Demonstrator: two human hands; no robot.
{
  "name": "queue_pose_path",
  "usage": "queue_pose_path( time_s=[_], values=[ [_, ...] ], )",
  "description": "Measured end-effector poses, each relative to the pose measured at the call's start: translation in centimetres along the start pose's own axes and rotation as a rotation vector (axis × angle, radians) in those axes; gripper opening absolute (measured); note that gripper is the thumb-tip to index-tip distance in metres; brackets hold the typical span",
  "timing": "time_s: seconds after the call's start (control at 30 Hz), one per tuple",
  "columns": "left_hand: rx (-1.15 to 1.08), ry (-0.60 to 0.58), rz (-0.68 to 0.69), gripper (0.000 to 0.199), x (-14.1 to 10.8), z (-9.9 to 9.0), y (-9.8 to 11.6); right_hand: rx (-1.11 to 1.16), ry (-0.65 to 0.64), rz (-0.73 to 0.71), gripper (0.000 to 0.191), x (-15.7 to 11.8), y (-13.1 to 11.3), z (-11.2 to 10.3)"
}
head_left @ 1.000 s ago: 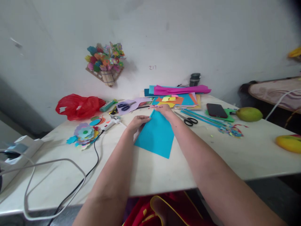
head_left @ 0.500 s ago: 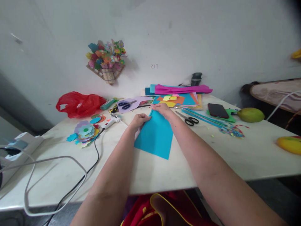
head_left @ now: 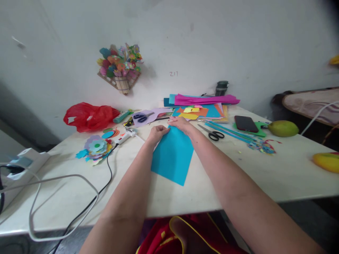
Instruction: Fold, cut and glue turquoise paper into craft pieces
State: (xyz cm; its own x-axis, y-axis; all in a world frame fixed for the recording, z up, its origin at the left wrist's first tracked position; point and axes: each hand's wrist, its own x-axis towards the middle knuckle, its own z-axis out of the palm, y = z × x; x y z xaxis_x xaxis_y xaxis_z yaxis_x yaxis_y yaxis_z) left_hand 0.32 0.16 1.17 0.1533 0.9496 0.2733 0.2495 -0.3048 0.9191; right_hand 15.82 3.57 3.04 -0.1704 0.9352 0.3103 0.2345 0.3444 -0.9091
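A sheet of blue paper (head_left: 173,155) lies tilted over the table in front of me, one corner pointing toward my body. My left hand (head_left: 158,134) pinches its far left edge between thumb and fingers. At the far end of the sheet, my right hand (head_left: 180,124) is closed on the paper close to the left fingertips. The right fingers partly cover that end, so how the paper is bent there is hard to see. Black-handled scissors (head_left: 215,135) lie on the table just right of my right wrist.
On the left are a white glue gun (head_left: 125,137), stacked paper flowers (head_left: 96,146), a red plastic bag (head_left: 88,116) and a power strip (head_left: 26,169) with looping cables. Coloured sheets (head_left: 206,100) lie at the back. A phone (head_left: 245,124) and a green mango (head_left: 283,128) stand right.
The near corner of the blue paper has swung slightly left and toward me. My hands keep their hold at the far end, with only a small shift.
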Motion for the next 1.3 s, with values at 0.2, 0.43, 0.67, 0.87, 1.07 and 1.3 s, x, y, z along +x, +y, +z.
queue_pose_path(
  time_s=[0.2, 0.43, 0.67, 0.87, 1.07, 1.3],
  values=[
    [-0.054, -0.018, -0.089, 0.037, -0.3, 0.0, 0.1, 0.139, 0.04, 0.139, 0.033, 0.0, -0.3, -0.3],
    [-0.091, -0.025, -0.125, 0.039, -0.4, 0.1, 0.2, 0.011, 0.196, 0.072, 0.037, 0.6, 0.0, -0.6],
    [-0.173, -0.023, -0.19, 0.039, -0.5, -0.1, 0.1, -0.168, 0.03, 0.035, 0.027, 0.0, -0.3, -0.9],
    [-0.19, -0.102, -0.24, 0.04, -0.7, -0.4, 0.6, -0.167, -0.038, 0.002, 0.032, -0.1, 0.1, -0.3],
    [-0.227, -0.129, -0.379, 0.051, -0.6, -1.1, 0.8, -0.189, -0.022, 0.041, 0.04, -0.3, -0.3, -0.5],
    [-0.28, 0.101, -0.298, 0.037, -0.4, -1.3, 0.0, -0.173, 0.018, 0.0, 0.037, -0.1, 0.4, -0.5]
  ],
)
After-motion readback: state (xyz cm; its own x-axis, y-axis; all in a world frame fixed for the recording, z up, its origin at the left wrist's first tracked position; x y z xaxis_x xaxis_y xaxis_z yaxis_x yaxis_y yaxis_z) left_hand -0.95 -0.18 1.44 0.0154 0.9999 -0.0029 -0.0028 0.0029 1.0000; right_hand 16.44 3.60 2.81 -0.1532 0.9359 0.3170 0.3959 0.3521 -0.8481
